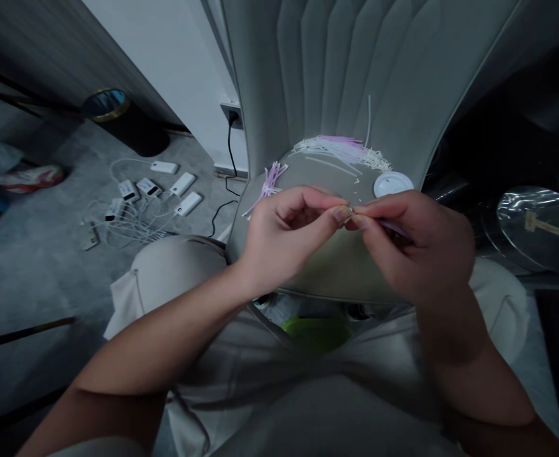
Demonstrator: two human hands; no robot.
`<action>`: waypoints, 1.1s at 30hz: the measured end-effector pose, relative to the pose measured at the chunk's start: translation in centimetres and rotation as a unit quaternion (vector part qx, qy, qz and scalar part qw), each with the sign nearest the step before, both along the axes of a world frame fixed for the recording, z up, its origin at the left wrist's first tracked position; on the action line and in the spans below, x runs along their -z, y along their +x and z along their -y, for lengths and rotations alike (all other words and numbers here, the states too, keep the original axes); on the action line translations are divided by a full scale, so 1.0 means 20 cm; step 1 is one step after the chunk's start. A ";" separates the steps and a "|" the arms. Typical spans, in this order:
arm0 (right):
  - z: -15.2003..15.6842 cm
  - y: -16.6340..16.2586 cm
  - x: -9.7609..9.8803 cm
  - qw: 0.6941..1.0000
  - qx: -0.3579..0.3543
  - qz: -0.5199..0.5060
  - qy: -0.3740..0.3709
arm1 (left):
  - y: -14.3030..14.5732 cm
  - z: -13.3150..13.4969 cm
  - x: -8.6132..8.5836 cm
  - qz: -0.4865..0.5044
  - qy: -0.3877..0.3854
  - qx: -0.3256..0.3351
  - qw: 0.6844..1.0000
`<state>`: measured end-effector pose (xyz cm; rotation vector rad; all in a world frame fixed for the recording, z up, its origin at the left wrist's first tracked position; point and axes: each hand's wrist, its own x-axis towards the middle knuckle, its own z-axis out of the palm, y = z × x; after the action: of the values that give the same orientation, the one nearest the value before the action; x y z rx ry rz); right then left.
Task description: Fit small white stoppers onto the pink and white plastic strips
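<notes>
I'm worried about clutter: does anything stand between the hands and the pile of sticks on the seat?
Partly. The white disc lies between the right hand and the right end of the pile. From the left hand, only loose sticks and white bits lie on the seat before the pile.

A thin purple stick [394,228] slants, mostly hidden, within the right grip [420,238].

left hand [284,235] plus right hand [417,244]: two
held purple stick [394,227]: at least one
heap of thin sticks [346,149]: one, too dense to count singly
purple bundle [270,181]: one, strands overlapping
round white lid [393,184]: one
chair [379,70]: one
small white devices [188,204]: six
darker small device [89,235]: one
wall socket [230,114]: one
black bin [136,130]: one
green object [317,331]: one, partly hidden
red-and-white shoe [34,178]: one
</notes>
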<state>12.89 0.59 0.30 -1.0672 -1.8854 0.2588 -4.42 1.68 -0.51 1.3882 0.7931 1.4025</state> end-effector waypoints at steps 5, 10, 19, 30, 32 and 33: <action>0.00 0.00 -0.01 1.000 -0.004 0.015 -0.004 | 0.00 0.00 0.00 -0.003 -0.004 -0.013 1.000; 0.02 -0.01 -0.01 0.997 0.005 0.067 0.030 | 0.01 0.01 0.02 0.017 -0.040 -0.034 0.998; 0.03 -0.02 -0.01 1.000 0.023 -0.008 -0.019 | 0.00 0.01 0.03 0.046 -0.093 0.000 0.995; 0.03 -0.03 -0.01 0.989 0.013 -0.123 -0.085 | 0.00 0.01 -0.01 -0.020 -0.027 -0.043 0.999; 0.03 -0.04 0.00 0.986 0.009 -0.139 -0.085 | 0.01 0.01 -0.01 -0.020 -0.023 -0.053 0.998; 0.02 -0.04 0.00 0.985 0.005 -0.149 -0.087 | 0.01 0.02 -0.01 -0.017 -0.020 -0.056 0.998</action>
<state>12.08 0.10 0.33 -1.0877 -1.6092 0.5555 -4.27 1.36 -0.28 1.3577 0.9277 1.4444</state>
